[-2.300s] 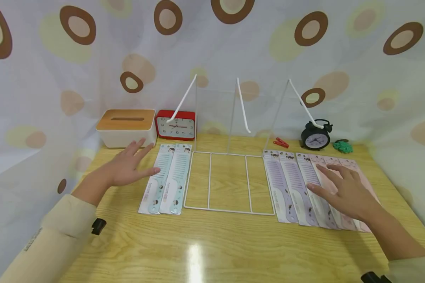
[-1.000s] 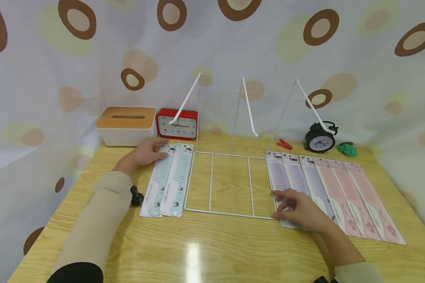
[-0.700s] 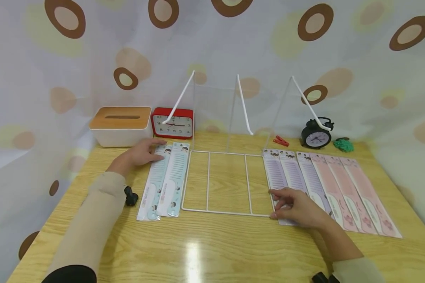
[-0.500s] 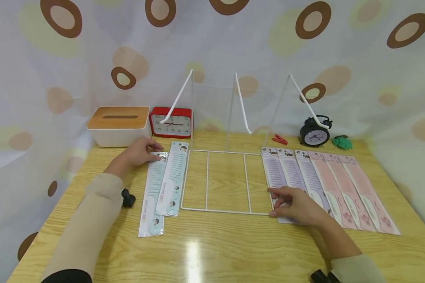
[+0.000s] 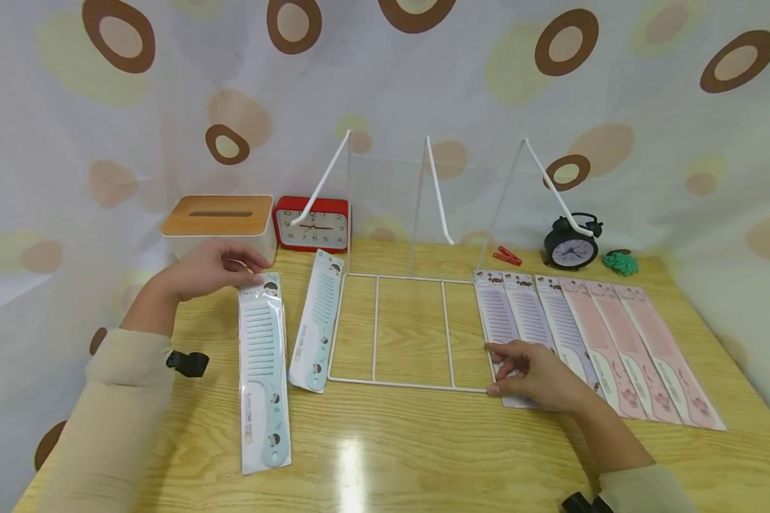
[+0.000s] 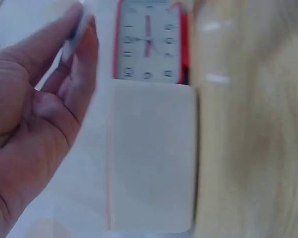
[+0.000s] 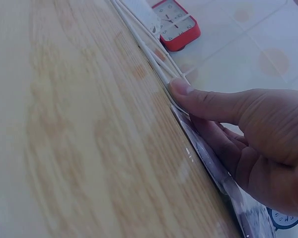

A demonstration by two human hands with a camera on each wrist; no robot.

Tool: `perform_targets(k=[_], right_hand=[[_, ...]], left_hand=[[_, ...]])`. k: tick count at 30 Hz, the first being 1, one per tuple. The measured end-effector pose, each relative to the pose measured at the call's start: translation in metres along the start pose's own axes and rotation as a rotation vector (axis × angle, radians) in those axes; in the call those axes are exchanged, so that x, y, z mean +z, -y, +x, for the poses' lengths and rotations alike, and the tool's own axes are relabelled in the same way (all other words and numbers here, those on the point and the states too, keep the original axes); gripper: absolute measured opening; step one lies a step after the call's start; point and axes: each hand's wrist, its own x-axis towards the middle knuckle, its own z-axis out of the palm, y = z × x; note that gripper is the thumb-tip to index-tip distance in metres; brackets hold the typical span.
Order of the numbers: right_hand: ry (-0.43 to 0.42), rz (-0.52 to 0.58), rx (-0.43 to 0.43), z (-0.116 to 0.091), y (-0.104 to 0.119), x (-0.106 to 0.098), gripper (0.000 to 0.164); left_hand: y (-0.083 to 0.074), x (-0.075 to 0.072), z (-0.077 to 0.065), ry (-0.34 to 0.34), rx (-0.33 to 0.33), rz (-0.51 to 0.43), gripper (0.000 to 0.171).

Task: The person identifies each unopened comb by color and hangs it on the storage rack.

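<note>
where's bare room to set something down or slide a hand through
Widest: the table in front of the white rack, between the held blue comb and the right hand. Bare wood also shows inside the rack's base. Crowded: right of the rack, purple combs and pink combs; back left, tissue box and red clock.

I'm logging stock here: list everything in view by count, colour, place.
Table: 1, pale wood, underneath
Backdrop: 1, spotted white, behind table
Wire rack: 1, white, middle of table
Blue comb packs: 2, pale, left of rack, one held
Purple comb packs: 3, lilac, right of rack
Pink comb packs: 3, pale, farther right
Tissue box: 1, white, wooden lid, back left
Desk clock: 1, red, beside tissue box
Alarm clock: 1, black, back right
Clip: 1, red, left of alarm clock
Crumpled bundle: 1, green, right of alarm clock
Sleeves: 2, cream, forearms
Wrist devices: 2, black, at cuffs
Left hand: 1, bare, pinching blue pack
Right hand: 1, bare, gripping rack's corner
</note>
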Motion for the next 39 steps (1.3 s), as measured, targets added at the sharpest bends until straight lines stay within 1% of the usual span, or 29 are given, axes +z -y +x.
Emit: perform_targets(k=[3,5,7,9,12,14,16,19,21,24,26,28,31,34,36,39], right_hand=[[-0.003,0.002,-0.001,-0.002,0.0,0.001,0.074],[-0.001,0.005,-0.009,-0.003,0.0,0.0,0.073],[0.0,0.006,-0.002,-0.003,0.001,0.0,0.073],[0.003,0.005,-0.005,-0.003,0.003,-0.001,0.073],[0.006,0.0,-0.005,-0.002,0.003,-0.002,0.073],[0.008,0.001,-0.01,-0.001,0.003,-0.002,0.073],[0.01,0.001,-0.019,-0.001,0.002,-0.002,0.072],[0.011,-0.009,-0.041,0.0,0.0,-0.002,0.071],[0.01,-0.022,-0.054,0.001,-0.001,-0.002,0.071],[0.009,-0.04,-0.065,0.002,-0.002,-0.003,0.07],[0.011,-0.05,-0.064,0.002,-0.002,-0.003,0.069],[0.011,-0.054,-0.06,0.002,-0.002,-0.002,0.068],[0.018,-0.057,-0.054,0.002,-0.002,-0.001,0.068],[0.031,-0.043,-0.049,0.001,-0.001,0.0,0.07],[0.037,-0.033,-0.043,0.0,-0.001,0.001,0.071],[0.032,-0.035,-0.029,-0.001,-0.001,0.002,0.071]], left_hand=[[-0.015,-0.008,-0.014,-0.03,0.041,-0.096,0.033],[-0.027,-0.01,-0.024,-0.065,0.088,-0.163,0.03],[-0.039,-0.01,-0.033,-0.102,0.167,-0.22,0.023],[-0.053,-0.008,-0.041,-0.146,0.271,-0.311,0.02],[-0.077,-0.004,-0.049,-0.221,0.426,-0.443,0.025],[-0.093,-0.001,-0.052,-0.276,0.501,-0.536,0.025],[-0.108,0.002,-0.055,-0.346,0.54,-0.591,0.024],[-0.126,0.003,-0.057,-0.433,0.565,-0.648,0.02],[-0.135,0.003,-0.057,-0.465,0.584,-0.673,0.018],[-0.144,0.005,-0.056,-0.458,0.615,-0.726,0.017],[-0.149,0.006,-0.056,-0.456,0.625,-0.733,0.016],[-0.153,0.007,-0.055,-0.474,0.615,-0.713,0.016],[-0.157,0.006,-0.054,-0.501,0.591,-0.658,0.014],[-0.159,0.006,-0.051,-0.509,0.561,-0.615,0.013],[-0.159,0.007,-0.049,-0.497,0.543,-0.598,0.014],[-0.158,0.007,-0.043,-0.497,0.478,-0.548,0.014]])
